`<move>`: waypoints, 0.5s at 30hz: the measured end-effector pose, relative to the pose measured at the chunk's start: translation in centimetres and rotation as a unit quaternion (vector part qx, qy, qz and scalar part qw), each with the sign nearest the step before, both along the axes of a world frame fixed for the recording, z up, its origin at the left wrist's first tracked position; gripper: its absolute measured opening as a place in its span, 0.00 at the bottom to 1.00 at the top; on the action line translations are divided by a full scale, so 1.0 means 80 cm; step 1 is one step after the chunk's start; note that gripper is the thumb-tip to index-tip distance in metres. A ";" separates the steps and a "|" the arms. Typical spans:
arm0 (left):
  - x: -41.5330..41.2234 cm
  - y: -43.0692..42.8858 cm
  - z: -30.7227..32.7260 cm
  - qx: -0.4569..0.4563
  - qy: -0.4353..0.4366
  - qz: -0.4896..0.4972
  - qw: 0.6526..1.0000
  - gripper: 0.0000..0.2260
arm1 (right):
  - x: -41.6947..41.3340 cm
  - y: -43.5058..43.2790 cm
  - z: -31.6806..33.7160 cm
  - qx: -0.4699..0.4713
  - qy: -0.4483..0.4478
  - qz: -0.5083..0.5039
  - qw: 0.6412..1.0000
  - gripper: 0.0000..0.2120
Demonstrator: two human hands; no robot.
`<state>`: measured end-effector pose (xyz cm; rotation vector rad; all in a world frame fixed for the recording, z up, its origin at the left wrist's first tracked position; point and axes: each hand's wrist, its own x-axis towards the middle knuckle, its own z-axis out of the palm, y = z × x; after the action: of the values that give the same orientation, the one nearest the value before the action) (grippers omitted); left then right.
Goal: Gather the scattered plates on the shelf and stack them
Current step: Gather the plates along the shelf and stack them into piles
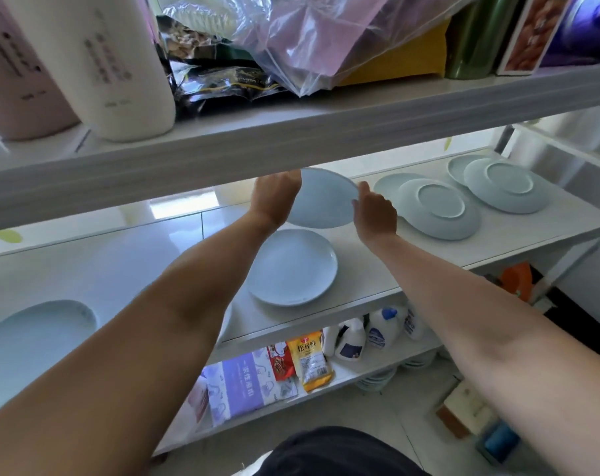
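Above the middle shelf [429,255], the left hand [274,197] and right hand [374,214] grip opposite edges of a tilted plate [322,201], with another plate [291,266] lying just below.

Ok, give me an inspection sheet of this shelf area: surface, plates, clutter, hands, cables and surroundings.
Surface: white middle shelf, glossy, lit from behind.
Job's things: pale blue round ceramic held plate tilted above the shelf; upright plate below it; two overlapping pairs of upside-down plates to the right; another plate far left.
Clutter: nothing seen on the middle shelf besides plates.
Grippers: left hand and right hand grip the held plate at opposite edges.
Cables: nothing seen.
Surroundings: top shelf holds a cream cylindrical container and crumpled plastic bags; lower shelf holds snack packets and white bottles.
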<state>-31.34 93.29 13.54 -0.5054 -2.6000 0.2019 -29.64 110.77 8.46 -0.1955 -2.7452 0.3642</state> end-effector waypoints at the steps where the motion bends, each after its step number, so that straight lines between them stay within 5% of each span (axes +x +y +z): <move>1: 0.008 -0.007 0.004 0.022 0.013 0.021 0.999 0.15 | 0.002 -0.003 0.001 -0.036 -0.010 -0.018 0.999 0.13; 3: 0.018 -0.015 0.014 0.081 -0.043 0.059 0.994 0.08 | 0.000 -0.008 0.002 -0.120 -0.026 -0.043 0.992 0.13; 7: 0.027 -0.029 0.018 0.177 -0.093 0.148 0.969 0.13 | -0.005 -0.019 0.018 -0.248 -0.028 -0.063 0.966 0.17; 15: 0.020 -0.065 0.008 0.340 -0.162 0.232 0.897 0.15 | -0.002 -0.029 0.025 -0.231 -0.090 -0.036 0.968 0.13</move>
<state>-29.74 88.05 14.18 0.3655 -2.8225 -0.6807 -29.80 108.41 10.48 -0.4667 -2.7733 1.0100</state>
